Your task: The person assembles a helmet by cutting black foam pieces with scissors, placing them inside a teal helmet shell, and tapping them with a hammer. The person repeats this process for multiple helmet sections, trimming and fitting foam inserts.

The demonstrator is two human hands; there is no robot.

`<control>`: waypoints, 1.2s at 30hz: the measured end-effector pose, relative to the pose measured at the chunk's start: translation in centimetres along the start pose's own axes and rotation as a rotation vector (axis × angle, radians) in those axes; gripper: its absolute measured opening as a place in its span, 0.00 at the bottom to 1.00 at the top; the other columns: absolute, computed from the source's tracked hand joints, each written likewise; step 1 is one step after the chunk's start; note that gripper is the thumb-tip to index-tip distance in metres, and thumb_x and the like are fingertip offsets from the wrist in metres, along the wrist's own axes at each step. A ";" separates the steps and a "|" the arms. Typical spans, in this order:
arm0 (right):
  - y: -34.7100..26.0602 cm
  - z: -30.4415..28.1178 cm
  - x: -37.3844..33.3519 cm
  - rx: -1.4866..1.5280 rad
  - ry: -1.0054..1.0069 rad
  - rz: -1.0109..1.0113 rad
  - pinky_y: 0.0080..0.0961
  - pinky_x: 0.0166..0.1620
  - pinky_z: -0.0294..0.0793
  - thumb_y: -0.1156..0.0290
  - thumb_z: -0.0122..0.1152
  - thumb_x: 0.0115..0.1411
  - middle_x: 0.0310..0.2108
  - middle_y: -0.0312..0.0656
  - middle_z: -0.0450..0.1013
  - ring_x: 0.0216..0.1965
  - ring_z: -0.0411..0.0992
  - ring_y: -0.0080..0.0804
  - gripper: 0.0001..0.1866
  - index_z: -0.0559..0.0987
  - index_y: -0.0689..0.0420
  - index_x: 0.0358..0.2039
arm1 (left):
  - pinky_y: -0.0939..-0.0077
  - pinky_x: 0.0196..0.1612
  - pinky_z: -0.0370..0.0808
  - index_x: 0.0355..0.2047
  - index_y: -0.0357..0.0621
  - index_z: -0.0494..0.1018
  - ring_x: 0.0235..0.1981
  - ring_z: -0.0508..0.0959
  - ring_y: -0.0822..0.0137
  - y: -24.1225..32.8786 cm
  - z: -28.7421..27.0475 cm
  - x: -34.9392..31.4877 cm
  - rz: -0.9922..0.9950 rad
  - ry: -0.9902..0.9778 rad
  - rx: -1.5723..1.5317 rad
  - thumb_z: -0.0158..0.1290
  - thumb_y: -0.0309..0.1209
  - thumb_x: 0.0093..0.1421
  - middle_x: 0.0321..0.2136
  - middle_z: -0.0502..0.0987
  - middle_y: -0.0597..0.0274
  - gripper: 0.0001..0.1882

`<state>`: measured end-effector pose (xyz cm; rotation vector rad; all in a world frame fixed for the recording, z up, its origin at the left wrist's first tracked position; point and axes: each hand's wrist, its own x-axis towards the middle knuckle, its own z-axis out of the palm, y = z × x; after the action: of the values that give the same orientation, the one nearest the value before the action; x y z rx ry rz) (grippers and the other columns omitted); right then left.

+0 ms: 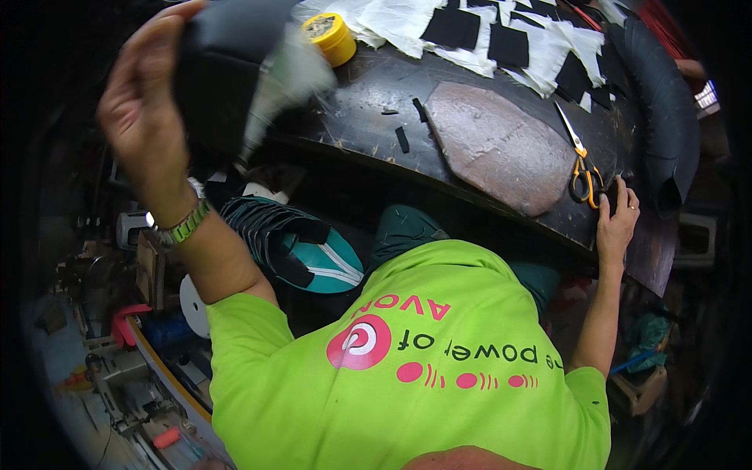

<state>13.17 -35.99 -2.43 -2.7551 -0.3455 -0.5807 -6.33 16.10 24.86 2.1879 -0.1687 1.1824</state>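
Observation:
My left hand (pixel 145 102) is raised at the upper left, its fingers closed at the edge of a black sheet of material (pixel 223 66). A pale, motion-smeared piece (pixel 286 82) hangs along the sheet's right side. At the table's right edge, my right hand (pixel 617 223) lies with its fingers apart, holding nothing I can see. Just left of its fingertips are scissors (pixel 581 160) with black and orange handles, blades pointing away. Beside the scissors lies a flat brown slab (pixel 497 149) with angular corners.
A yellow round tub (pixel 329 39) stands near the black sheet. White cloth pieces (pixel 392 19) and black patches (pixel 452 29) cover the far table. A long curved black stack (pixel 658 110) lies at the right. Below the table, a bundle of teal and black pieces (pixel 325 254) sits by my lap.

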 end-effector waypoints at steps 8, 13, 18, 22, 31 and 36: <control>-0.7 1.1 -0.5 -0.047 0.061 -0.034 0.43 0.62 0.67 0.67 0.60 0.68 0.59 0.50 0.69 0.59 0.67 0.50 0.23 0.74 0.51 0.63 | 0.60 0.39 0.79 0.53 0.60 0.78 0.33 0.83 0.53 -9.4 5.2 -5.6 0.094 -0.432 0.753 0.59 0.35 0.65 0.34 0.84 0.53 0.16; -0.9 1.0 -0.6 -0.053 0.051 -0.016 0.43 0.62 0.67 0.67 0.59 0.68 0.58 0.49 0.69 0.59 0.67 0.50 0.23 0.74 0.52 0.63 | 0.50 0.41 0.78 0.63 0.59 0.68 0.33 0.82 0.42 -12.1 6.3 -10.5 -0.230 -0.506 0.740 0.59 0.33 0.65 0.30 0.82 0.49 0.26; -1.5 0.7 -0.4 -0.050 0.063 -0.038 0.43 0.61 0.68 0.68 0.61 0.66 0.57 0.48 0.71 0.57 0.69 0.50 0.23 0.76 0.51 0.62 | 0.58 0.61 0.69 0.65 0.55 0.68 0.55 0.74 0.47 -13.6 5.6 -11.9 -0.221 -0.363 0.840 0.57 0.33 0.66 0.52 0.75 0.48 0.27; -2.3 0.5 -0.1 -0.021 0.106 -0.017 0.42 0.60 0.68 0.69 0.63 0.62 0.56 0.47 0.73 0.58 0.70 0.47 0.24 0.78 0.51 0.60 | 0.55 0.62 0.67 0.66 0.47 0.66 0.63 0.67 0.50 -15.7 8.0 -13.3 -0.011 -0.353 0.971 0.59 0.33 0.63 0.61 0.68 0.50 0.31; 1.9 -4.9 0.9 -0.027 0.358 -0.033 0.42 0.56 0.68 0.70 0.72 0.54 0.47 0.42 0.76 0.53 0.71 0.45 0.22 0.80 0.55 0.50 | 0.58 0.65 0.66 0.59 0.36 0.74 0.63 0.71 0.46 -12.3 7.5 -10.6 -0.318 -0.442 0.702 0.55 0.31 0.69 0.61 0.72 0.43 0.20; 7.2 -4.7 1.9 -0.322 0.304 0.058 0.43 0.57 0.65 0.69 0.74 0.50 0.45 0.39 0.75 0.54 0.69 0.41 0.21 0.81 0.52 0.46 | 0.64 0.63 0.69 0.53 0.36 0.77 0.58 0.77 0.54 -6.8 13.6 -10.2 -0.212 -0.460 0.126 0.57 0.22 0.65 0.53 0.79 0.50 0.16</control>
<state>15.35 -43.96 0.72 -2.8973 -0.1073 -1.1081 -0.07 11.63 8.26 2.4896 -0.0509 0.5759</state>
